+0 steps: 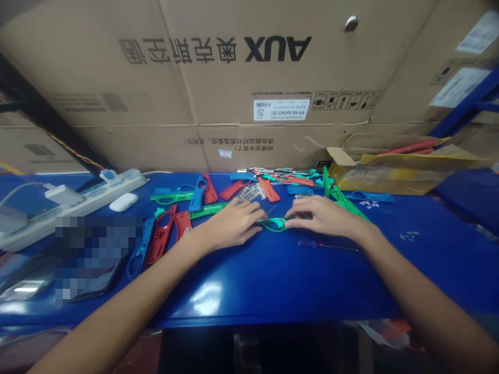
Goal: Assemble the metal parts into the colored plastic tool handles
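Observation:
Between my hands, low over the blue tabletop, is a green plastic handle-shaped part [276, 224] with a thin looped edge. My left hand [238, 222] has its fingers closed on the part's left end, together with something thin and metallic that is too small to name. On the right end, my right hand [317, 215] pinches the same part between thumb and fingers. A screwdriver [312, 244] with a clear reddish handle lies just below my right hand. Red, blue and green plastic shells [161, 236] lie to the left of my left hand, some overlapping.
Behind my hands lie small metal pieces [252, 193] and wired parts [288, 176]. A yellow-taped carton [390, 169] stands at the back right. At left are a power strip [97, 200], a white case [123, 202] and a dark phone-like device [97, 280]. A large cardboard box [218, 104] forms the back.

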Demonstrator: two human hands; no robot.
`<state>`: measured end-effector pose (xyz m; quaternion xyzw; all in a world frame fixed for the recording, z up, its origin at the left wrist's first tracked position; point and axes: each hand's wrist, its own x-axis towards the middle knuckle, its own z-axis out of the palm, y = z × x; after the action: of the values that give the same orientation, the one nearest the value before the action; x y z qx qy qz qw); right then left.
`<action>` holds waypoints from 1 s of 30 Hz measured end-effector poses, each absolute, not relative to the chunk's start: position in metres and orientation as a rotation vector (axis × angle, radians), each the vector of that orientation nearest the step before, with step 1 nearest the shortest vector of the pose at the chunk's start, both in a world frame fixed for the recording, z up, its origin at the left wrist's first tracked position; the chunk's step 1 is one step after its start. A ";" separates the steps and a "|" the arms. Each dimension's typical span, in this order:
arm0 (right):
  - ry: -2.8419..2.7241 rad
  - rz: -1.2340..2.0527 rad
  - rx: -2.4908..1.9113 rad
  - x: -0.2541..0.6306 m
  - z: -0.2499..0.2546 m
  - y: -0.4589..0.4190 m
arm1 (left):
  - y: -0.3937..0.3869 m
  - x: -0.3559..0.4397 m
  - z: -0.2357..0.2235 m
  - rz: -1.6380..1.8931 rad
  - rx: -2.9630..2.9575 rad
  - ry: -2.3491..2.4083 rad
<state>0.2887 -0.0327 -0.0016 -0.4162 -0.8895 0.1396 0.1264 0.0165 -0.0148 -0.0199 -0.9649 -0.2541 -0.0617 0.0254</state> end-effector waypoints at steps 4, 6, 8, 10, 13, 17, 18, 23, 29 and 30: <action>-2.442 0.238 -1.241 0.312 -0.003 -0.019 | -0.013 0.016 -0.016 -0.263 -2.944 -0.795; -2.367 0.110 -1.324 0.328 -0.005 -0.011 | -0.012 0.017 -0.016 -0.307 -2.907 -0.809; -2.307 0.019 -1.433 0.344 -0.006 -0.004 | -0.010 0.018 -0.018 -0.334 -2.827 -0.879; -2.297 0.003 -1.516 0.360 -0.005 0.000 | -0.005 0.017 -0.021 -0.347 -2.703 -0.996; -2.285 0.007 -1.613 0.381 0.002 -0.001 | 0.004 0.013 -0.027 -0.329 -2.548 -1.172; -2.062 0.185 -1.929 0.408 0.017 -0.012 | 0.011 0.009 -0.032 -0.345 -2.533 -1.283; -2.016 0.279 -2.030 0.414 0.021 -0.016 | 0.012 0.010 -0.032 -0.382 -2.528 -1.298; -1.785 0.406 -2.323 0.446 0.023 -0.021 | 0.012 0.017 -0.035 -0.457 -2.496 -1.325; -1.655 0.467 -2.335 0.467 0.010 -0.024 | 0.014 0.021 -0.035 -0.443 -2.488 -1.339; -1.675 0.432 -2.296 0.467 0.009 -0.025 | 0.015 0.020 -0.035 -0.450 -2.478 -1.323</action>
<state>0.4666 -0.0251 0.0087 -0.7916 -0.5775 0.1488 0.1329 0.0202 0.0150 -0.0354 -0.8614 -0.4600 -0.1564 0.1478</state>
